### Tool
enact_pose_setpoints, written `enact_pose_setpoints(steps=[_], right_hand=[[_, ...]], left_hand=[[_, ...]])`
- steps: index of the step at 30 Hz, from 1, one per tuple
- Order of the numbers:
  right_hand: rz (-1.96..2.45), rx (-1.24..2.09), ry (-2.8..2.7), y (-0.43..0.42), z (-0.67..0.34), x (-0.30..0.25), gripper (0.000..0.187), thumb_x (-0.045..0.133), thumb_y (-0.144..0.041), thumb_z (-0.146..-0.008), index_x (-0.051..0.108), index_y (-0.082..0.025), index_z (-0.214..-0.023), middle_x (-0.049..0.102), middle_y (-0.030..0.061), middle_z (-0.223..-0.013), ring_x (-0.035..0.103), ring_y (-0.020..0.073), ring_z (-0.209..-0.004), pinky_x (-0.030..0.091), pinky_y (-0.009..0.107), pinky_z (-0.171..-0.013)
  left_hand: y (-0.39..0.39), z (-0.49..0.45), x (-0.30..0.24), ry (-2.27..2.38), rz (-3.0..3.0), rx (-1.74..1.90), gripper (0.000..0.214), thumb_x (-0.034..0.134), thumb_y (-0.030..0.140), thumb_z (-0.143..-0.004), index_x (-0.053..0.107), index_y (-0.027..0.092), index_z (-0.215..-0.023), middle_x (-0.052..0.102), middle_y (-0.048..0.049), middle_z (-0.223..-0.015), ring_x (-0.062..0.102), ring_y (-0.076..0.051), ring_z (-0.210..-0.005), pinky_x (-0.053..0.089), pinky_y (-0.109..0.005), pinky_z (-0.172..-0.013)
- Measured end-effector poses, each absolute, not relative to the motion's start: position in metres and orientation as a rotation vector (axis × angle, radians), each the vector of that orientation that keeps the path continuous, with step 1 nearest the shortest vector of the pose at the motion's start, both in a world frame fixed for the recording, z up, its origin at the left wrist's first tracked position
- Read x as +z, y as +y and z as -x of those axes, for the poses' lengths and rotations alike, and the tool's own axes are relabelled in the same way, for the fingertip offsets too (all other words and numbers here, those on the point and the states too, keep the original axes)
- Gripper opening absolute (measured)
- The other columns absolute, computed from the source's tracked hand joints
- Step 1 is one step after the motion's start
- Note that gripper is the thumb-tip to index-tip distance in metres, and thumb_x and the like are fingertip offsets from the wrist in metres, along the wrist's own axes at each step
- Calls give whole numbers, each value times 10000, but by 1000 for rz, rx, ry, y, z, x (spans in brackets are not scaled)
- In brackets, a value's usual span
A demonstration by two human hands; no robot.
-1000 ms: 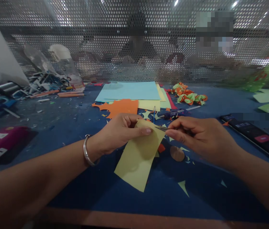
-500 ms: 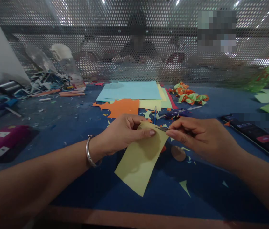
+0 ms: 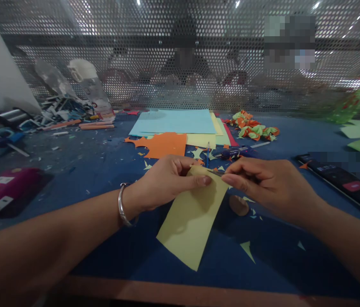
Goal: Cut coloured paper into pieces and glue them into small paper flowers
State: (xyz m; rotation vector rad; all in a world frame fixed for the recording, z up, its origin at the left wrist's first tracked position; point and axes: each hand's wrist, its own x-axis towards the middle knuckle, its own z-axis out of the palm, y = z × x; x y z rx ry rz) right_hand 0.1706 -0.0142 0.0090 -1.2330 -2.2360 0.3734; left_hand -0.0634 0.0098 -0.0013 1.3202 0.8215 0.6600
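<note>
My left hand (image 3: 180, 179) is closed on the upper end of a pale yellow paper strip (image 3: 184, 230), thumb on top and fingers partly hidden behind. The strip hangs tilted toward me above the blue table. My right hand (image 3: 263, 181) pinches a thin, dark metal blade (image 3: 217, 172), whose tip meets the paper's top edge beside my left thumb. Its handle is hidden in my fingers, so I cannot tell the exact tool. Under the hands lie small paper scraps and a round brownish disc (image 3: 239, 205).
Stacked blue sheets (image 3: 180, 121) and a notched orange sheet (image 3: 167, 145) lie ahead. Around them are a blue pen (image 3: 208, 155), a dark tool (image 3: 237, 152) and crumpled paper flowers (image 3: 256, 128). A phone (image 3: 339, 181) is right; a magenta power strip (image 3: 7, 189) and bottle (image 3: 92, 87) are left.
The yellow strip and my left hand have shifted slightly right and down. My right hand and the blade stay almost in place at the paper's top edge.
</note>
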Motion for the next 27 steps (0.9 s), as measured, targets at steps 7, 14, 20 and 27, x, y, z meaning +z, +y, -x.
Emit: enact_pose_setpoints(steps=[7,14,20,27], right_hand=[[1234,357,-2261,-15,-170,10,365,553,-501,-972,708,-212,-812,581,-41,-550,462,96,-461,342,242,-479],[1214,350,-2265,-15,-171,9,334,567,-476,-974,704,-213,-820,586,-47,-561,472,87,-469,349,231,-487],[1193,323,-2270,-15,-171,7,334,563,-475,-977,695,-218,-809,555,-58,-524,464,84,-453,350,232,-490],[1213,340,-2282,-16,-168,9,343,555,-472,-982,701,-211,-817,579,-48,-554,471,85,-465,347,232,-481]], left_hand=[[9,63,-2,856,-1333,641,277,836,409,-752,722,158,-787,728,-22,-739,664,-124,-608,519,-204,-561],[8,62,-1,849,-1310,628,202,815,337,-783,721,161,-757,726,-14,-707,660,-112,-578,507,-186,-529],[8,61,-2,866,-1322,628,183,788,319,-810,724,149,-785,740,-33,-746,678,-124,-610,534,-206,-557],[9,62,-4,811,-1316,616,188,790,300,-814,703,151,-739,717,-14,-704,655,-103,-584,508,-179,-534]])
